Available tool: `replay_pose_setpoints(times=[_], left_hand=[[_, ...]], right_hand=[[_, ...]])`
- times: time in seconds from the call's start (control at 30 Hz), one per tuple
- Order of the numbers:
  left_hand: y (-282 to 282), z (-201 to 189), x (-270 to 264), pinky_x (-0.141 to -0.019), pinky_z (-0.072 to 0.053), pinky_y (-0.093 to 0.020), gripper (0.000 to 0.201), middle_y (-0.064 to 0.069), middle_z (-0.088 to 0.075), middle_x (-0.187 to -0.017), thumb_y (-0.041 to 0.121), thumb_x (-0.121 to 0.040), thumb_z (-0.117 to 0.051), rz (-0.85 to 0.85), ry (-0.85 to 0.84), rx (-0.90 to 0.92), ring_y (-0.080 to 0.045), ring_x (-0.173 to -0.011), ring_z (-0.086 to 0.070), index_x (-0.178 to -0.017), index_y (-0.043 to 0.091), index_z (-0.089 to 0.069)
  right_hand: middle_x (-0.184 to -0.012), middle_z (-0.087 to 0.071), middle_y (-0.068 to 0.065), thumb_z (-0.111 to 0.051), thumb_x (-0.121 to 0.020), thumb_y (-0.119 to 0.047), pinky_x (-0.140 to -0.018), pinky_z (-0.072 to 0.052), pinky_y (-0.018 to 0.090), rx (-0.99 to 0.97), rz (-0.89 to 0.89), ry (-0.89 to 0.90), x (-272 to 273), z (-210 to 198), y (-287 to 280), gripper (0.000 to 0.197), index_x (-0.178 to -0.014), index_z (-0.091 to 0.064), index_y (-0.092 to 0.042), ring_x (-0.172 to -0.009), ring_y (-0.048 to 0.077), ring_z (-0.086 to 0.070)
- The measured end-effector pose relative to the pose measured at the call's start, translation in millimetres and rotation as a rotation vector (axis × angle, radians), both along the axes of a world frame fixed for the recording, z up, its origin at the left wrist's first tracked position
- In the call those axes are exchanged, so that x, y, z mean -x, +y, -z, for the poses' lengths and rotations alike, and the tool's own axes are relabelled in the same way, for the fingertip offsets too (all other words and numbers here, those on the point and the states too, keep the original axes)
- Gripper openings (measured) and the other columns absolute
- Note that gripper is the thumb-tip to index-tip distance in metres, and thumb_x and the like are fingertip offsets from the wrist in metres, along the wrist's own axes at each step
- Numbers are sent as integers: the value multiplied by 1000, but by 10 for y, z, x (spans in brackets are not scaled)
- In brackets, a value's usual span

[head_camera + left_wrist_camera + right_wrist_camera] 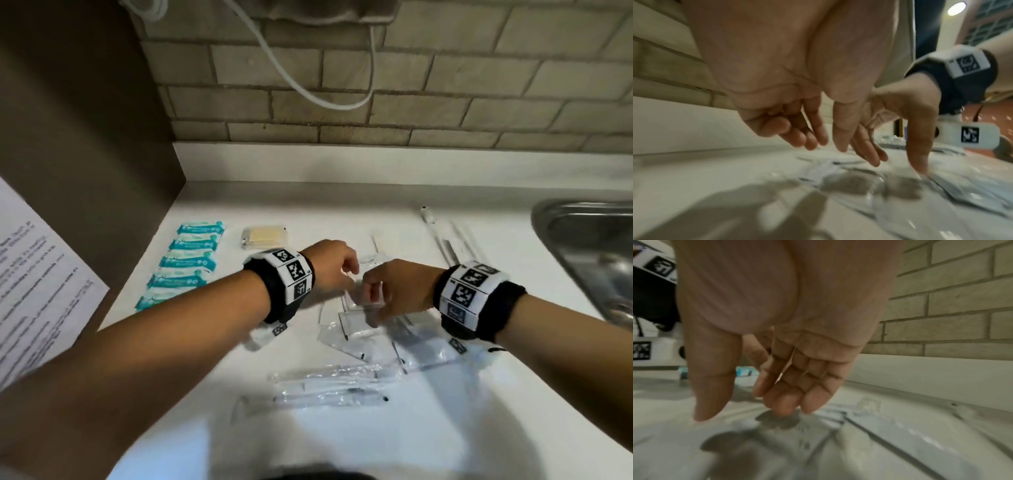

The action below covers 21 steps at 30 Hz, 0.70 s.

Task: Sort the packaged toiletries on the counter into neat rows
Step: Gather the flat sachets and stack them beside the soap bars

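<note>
Several teal packets (188,263) lie in a neat column at the counter's left, with a yellowish packet (263,237) to their right. A loose heap of clear flat packets (359,329) lies mid-counter. Both hands hover over that heap, close together. My left hand (342,274) hangs with relaxed, loosely curled fingers (813,138) and holds nothing. My right hand (376,294) points its fingers down; its thumb and fingertips (787,407) touch the clear packets (869,434), with no grip visible. Long clear-wrapped packets (329,387) lie nearer me.
A steel sink (548,219) sits at the right. Thin long wrapped items (448,246) lie between the heap and the sink. A brown panel (85,137) with a printed sheet (34,274) walls off the left. A brick wall with a hanging white cable (308,92) stands behind.
</note>
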<state>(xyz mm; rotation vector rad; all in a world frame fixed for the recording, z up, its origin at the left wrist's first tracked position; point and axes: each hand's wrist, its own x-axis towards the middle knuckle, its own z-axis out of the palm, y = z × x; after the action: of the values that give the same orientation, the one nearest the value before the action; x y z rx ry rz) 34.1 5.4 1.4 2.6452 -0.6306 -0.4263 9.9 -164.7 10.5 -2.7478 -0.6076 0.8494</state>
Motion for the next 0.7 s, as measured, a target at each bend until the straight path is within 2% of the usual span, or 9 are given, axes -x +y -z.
replay_pose_setpoints(times=[0.07, 0.17, 0.3, 0.4, 0.47, 0.5, 0.53, 0.6, 0.7], left_hand=[[-119, 79, 88, -80, -43, -23, 30, 1, -63, -114, 26, -86, -67, 54, 50, -48, -17, -105, -59, -115, 19, -68], [-222, 187, 143, -80, -46, -25, 32, 0, -68, -106, 26, -78, -75, 67, 85, -101, -19, -100, -62, -109, 21, -71], [-230, 259, 132, -76, -43, -25, 41, 6, -58, -94, 28, -70, -82, -20, 39, -84, -18, -92, -59, -108, 21, -67], [-260, 281, 141, -74, -38, -22, 57, 1, -60, -104, 26, -68, -85, -103, 51, -78, -14, -87, -52, -119, 17, -61], [-292, 285, 141, -76, -41, -23, 62, -1, -62, -113, 25, -67, -87, -178, 83, -95, -18, -93, -57, -121, 16, -58], [-308, 277, 146, -78, -43, -24, 64, -1, -61, -114, 26, -66, -88, -214, 108, -108, -20, -99, -58, -122, 16, -57], [-316, 254, 154, -79, -44, -25, 64, -1, -61, -113, 27, -65, -89, -246, 142, -122, -21, -101, -59, -120, 17, -58], [-320, 222, 171, -75, -46, -26, 51, 0, -64, -103, 25, -64, -89, -302, 186, -114, -19, -91, -60, -108, 19, -64], [-316, 197, 210, -70, -47, -26, 20, -6, -73, -97, 18, -75, -79, -332, 149, -74, -18, -78, -60, -94, 14, -72]], right_hand=[[-102, -67, -11, -83, -69, -34, -86, -47, 22, -2, 13, 17, 125, 58, -69, 44, -108, -66, -25, -95, 12, -62], [-110, -66, -6, -83, -68, -32, -89, -50, 28, 2, 29, -78, 263, 88, -82, 53, -116, -64, -22, -99, 16, -62], [-101, -69, -4, -82, -67, -27, -85, -56, 36, 42, 0, -119, 270, 81, -32, 41, -105, -67, -22, -93, 18, -65], [-91, -69, -7, -78, -71, -29, -80, -54, 32, 50, -50, -124, 248, 94, -60, 21, -90, -69, -25, -88, 17, -64], [-76, -64, -12, -72, -76, -31, -70, -48, 26, 61, -104, -135, 244, 94, -75, 7, -77, -66, -28, -81, 15, -61], [-74, -63, -13, -70, -79, -30, -69, -45, 24, 56, -121, -131, 251, 83, -85, 2, -80, -68, -30, -80, 15, -60], [-79, -66, -13, -68, -82, -30, -71, -46, 25, 45, -118, -125, 250, 67, -94, 9, -90, -72, -29, -82, 15, -61], [-96, -73, -5, -63, -88, -26, -81, -51, 27, 13, -112, -133, 246, 44, -131, 25, -110, -73, -24, -88, 17, -64], [-98, -71, 5, -53, -94, -21, -74, -48, 28, -75, -79, -182, 206, 12, -190, 26, -110, -72, -13, -86, 22, -62]])
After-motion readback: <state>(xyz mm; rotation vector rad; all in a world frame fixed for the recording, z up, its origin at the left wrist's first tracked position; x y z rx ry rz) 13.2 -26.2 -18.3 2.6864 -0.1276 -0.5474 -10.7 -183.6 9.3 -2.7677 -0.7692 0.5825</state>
